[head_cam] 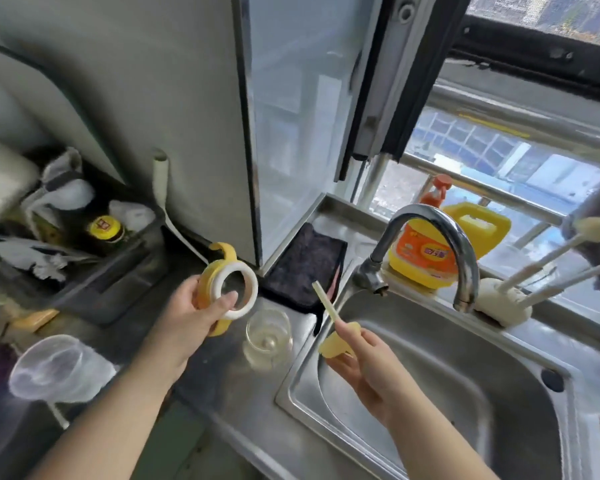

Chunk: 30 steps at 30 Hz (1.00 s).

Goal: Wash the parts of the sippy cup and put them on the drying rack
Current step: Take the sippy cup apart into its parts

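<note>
**Both hands hold sippy cup parts at the sink's edge**

The left hand (201, 306) grips the yellow handled collar (227, 289) with its white ring, thumb on the near rim and fingers curled behind, holding it up above the counter (201, 386) left of the sink (465, 375). The forearm reaches in from the lower left. The right hand (368, 362) pinches the pale straw (324, 301) and its soft yellow spout piece (336, 344) over the sink's left rim, straw tilted up and away. The clear cup body (268, 336) stands on the counter between the hands, just beside the sink's left edge.
</note>
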{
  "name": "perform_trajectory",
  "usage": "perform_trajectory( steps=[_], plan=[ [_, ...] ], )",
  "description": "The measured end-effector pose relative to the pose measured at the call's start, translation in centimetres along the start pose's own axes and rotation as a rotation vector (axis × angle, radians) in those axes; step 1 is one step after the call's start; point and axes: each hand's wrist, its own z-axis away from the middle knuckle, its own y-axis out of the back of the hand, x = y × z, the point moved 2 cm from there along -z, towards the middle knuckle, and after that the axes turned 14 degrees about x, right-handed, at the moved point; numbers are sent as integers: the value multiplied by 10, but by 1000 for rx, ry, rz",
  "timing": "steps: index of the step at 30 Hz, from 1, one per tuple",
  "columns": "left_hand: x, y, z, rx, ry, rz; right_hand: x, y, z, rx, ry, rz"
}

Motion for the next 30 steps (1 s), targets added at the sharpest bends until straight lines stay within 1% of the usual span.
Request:
perform_trajectory(
  steps=[1, 4, 5, 8, 11, 15, 17, 19, 23, 26, 27, 28, 29, 30],
  plan=[
    [-5, 5, -12, 30, 29, 7, 1, -3, -2, -1, -2, 3],
    [-28, 7, -40, 110, 234, 97, 3, -11, -6, 14, -8, 10],
    [-36, 4, -47, 122, 274, 75, 4, -13, -8, 22, -8, 7],
    [-55, -5, -63, 105, 299, -82, 6, -16, -10, 40, -1, 9],
    [-68, -12, -75, 35, 300, -254, 6, -14, -10, 52, 7, 8],
    [-73, -22, -84, -46, 172, -506, 7, -15, -10, 40, 3, 20],
    [-72, -27, -82, -113, 107, -636, 8, -17, -9, 41, -1, 35],
    [-74, -30, -80, -152, 63, -682, 8, -20, -8, 45, 3, 47],
    [-77, -27, -79, -142, 14, -703, 9, -22, -8, 35, -2, 44],
    [-74, -26, -79, -114, 24, -685, 9, -26, -6, 31, 3, 34],
    [-72, -25, -77, -88, 30, -674, 9, -28, -5, 32, 7, 32],
    [-69, -24, -74, -34, -1, -672, 8, -30, -3, 36, 10, 20],
    [-65, -22, -70, 44, -89, -667, 8, -31, -2, 41, 11, -1],
    [-58, -19, -64, 135, -236, -640, 7, -32, 0, 40, 14, -31]
  ],
)
